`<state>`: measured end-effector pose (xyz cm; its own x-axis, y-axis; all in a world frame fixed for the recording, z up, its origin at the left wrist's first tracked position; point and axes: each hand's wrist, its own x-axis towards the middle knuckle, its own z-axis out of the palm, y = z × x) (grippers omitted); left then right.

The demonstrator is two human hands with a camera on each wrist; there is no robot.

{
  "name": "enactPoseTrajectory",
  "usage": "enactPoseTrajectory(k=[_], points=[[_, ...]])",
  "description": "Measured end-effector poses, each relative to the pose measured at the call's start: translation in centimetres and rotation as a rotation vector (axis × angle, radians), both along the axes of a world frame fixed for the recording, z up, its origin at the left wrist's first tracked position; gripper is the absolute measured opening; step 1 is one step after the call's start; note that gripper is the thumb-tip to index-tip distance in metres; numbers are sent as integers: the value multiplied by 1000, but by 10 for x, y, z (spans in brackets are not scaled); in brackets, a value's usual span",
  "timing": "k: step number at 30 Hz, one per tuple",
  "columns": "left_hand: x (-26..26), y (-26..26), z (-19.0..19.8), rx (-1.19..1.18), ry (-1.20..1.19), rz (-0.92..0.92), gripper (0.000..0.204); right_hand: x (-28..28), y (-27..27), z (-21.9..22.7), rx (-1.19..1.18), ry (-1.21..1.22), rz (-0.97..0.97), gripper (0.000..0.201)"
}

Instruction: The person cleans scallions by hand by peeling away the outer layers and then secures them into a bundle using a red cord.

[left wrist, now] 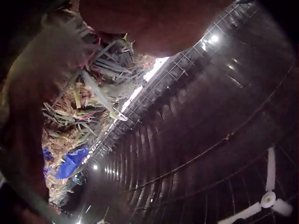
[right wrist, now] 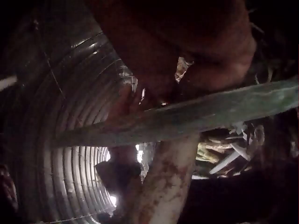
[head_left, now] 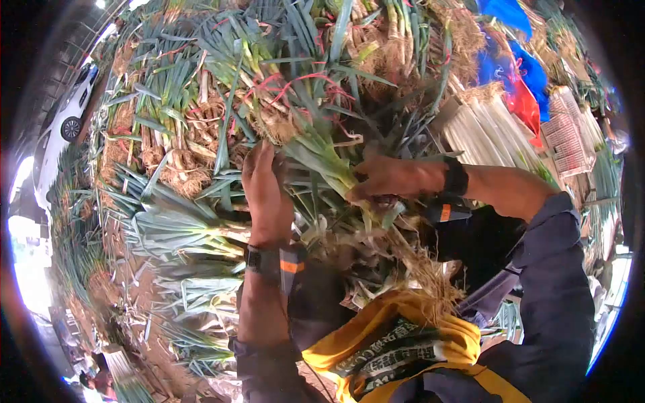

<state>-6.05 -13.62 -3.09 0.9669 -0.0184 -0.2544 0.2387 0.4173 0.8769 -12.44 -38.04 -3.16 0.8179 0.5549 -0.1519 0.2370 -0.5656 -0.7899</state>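
My right hand [head_left: 396, 178] grips a leek [head_left: 366, 211] by its stalk. The leek's green leaves fan toward the upper left, and its shaggy roots [head_left: 433, 279] hang over my yellow apron. In the right wrist view, a long green leaf [right wrist: 187, 114] crosses beneath that hand, over a white stalk [right wrist: 166, 182] smeared with brown dirt. To the left, my left hand [head_left: 269, 191] is raised at the edge of the pile, just below the roots of a bundled leek bunch [head_left: 272, 124]. Its thumb and fingers stand apart in the left wrist view, with leek leaves visible beyond the gap.
Leek bunches [head_left: 178, 161], some tied with red string [head_left: 289, 84], are heaped ahead and to the left. More leeks [head_left: 195, 232] lie beside my left forearm. Trimmed white stalks [head_left: 494, 127], a pale crate [head_left: 568, 138] and blue plastic [head_left: 531, 70] are at right.
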Motion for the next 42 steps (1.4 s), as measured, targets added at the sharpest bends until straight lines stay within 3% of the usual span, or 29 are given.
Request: enactPoseTrajectory(k=[1,5,7,10,13,14,16,18,19,22,25,26,31,39,42], points=[[-4,-3,3,16,-22,-25,28,-14,8,31,-43,477,-205,46],[-8,-9,5,17,-58,-119,31,-45,1,40,-28,114,-79,48],[-5,-3,3,-40,-53,-109,36,-50,4,35,42,110,-68,46],[3,9,-4,-162,-38,-62,49,-50,11,47,79,8,-72,43],[-11,5,19,-234,-109,-147,55,-36,26,34,44,-162,-164,43],[-12,5,23,-268,-84,-252,53,-29,32,33,35,-235,-183,43],[-18,11,18,588,-643,-284,49,-16,41,21,97,-451,-184,42],[-15,-1,12,-93,-173,-209,42,-7,52,9,35,-452,-199,44],[-13,0,15,-97,-194,-203,41,-5,59,6,2,-448,-204,44],[-1,7,22,-117,-243,-218,42,3,72,7,338,-505,-384,48],[2,2,28,-354,-249,-245,43,20,77,24,494,-342,-405,45],[2,2,31,-375,-278,-250,42,22,80,32,460,-222,-438,43],[3,1,46,-217,-436,-92,41,1,77,46,274,-367,-438,42],[-8,-16,49,-217,-439,-370,32,1,64,37,-63,-1011,-432,50],[-11,-14,56,-291,-427,-458,37,8,66,32,96,-969,-481,42]])
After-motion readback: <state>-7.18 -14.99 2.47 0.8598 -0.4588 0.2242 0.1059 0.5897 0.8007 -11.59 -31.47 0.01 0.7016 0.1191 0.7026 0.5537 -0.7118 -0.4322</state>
